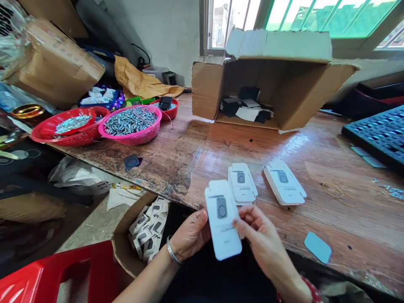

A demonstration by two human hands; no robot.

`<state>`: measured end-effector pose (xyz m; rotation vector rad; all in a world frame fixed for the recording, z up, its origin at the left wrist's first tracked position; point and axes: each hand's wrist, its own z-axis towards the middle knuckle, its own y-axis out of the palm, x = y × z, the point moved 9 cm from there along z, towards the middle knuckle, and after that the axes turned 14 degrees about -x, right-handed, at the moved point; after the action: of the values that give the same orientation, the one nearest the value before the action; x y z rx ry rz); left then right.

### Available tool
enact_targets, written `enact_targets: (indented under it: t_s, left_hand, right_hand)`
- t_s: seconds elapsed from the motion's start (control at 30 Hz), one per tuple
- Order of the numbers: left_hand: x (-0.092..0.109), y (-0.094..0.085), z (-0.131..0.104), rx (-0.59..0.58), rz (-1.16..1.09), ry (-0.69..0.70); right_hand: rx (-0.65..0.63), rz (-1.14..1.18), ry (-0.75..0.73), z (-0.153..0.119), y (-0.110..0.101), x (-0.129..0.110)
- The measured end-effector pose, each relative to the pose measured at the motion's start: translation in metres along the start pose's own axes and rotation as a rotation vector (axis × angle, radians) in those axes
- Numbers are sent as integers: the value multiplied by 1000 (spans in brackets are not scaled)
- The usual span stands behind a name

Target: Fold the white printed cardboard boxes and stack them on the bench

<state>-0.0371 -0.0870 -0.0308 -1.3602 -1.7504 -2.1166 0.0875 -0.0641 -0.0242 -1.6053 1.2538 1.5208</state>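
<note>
A white flat card box (223, 235) printed with a dark phone-shaped picture is held up in front of the table edge. My left hand (191, 235) pinches its left edge, with a silver bracelet at the wrist. My right hand (261, 235) grips its right edge with thumb and fingers. Just behind lies a small stack of similar white boxes (244, 189), and to its right a thicker stack (285, 185). Below, left of my left hand, an open carton (124, 248) contains many such white boxes.
A large open cardboard box (206, 92) with dark and white pieces stands at the back. Pink (132, 136) and red (63, 141) baskets of metal parts sit left. A light blue piece (318, 247), a yellow rubber band (336, 191) and a blue tray (378, 130) are right.
</note>
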Motion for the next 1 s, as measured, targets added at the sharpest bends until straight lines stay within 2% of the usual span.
enact_targets:
  t_s: [0.07,0.13,0.2,0.27,0.33,0.37,0.43,0.53,0.57,0.63,0.73,0.77,0.87,1.0]
  left_hand:
    - [-13,7,5,-50,-80,-30]
    - [-22,9,4,-65,-109,-56]
    - [-23,6,0,-58,-97,-50]
    - [-23,5,-5,-72,-89,-54]
    - [-25,5,-9,-103,-99,-87]
    - [-27,5,-11,-116,-105,-112]
    - [-31,6,-14,-122,-110,-148]
    - [-28,0,-16,-66,-86,-117]
    - [-25,-3,-17,-47,-74,-93]
    - [-19,-6,-18,-35,-55,-59]
    - [-15,-5,-20,-70,-33,-89]
    - [-16,-4,-20,-83,-28,-109]
    - [-20,-2,-21,-95,-11,-144]
    - [-35,0,-23,-122,-1,-231]
  right_hand:
    - [-46,18,60,-9,13,16]
    - [-76,-171,55,-14,15,18]
    - [-96,-515,-14,-17,15,5]
    - [-60,-821,-132,-20,13,-17]
    - [11,-950,-278,-23,11,-39]
    - [19,-955,-342,-24,12,-48]
    - [-77,-898,-388,-22,21,-52]
    - [-351,-762,-216,-15,43,-29]
    - [-407,-727,-154,-16,48,-20]
    - [-395,-693,-122,-17,50,-13]
    - [-217,-736,-244,-20,40,-24]
    - [-194,-755,-284,-20,38,-28]
    - [-278,-757,-302,-14,42,-32]
    - [-381,-718,-195,-6,45,-29]
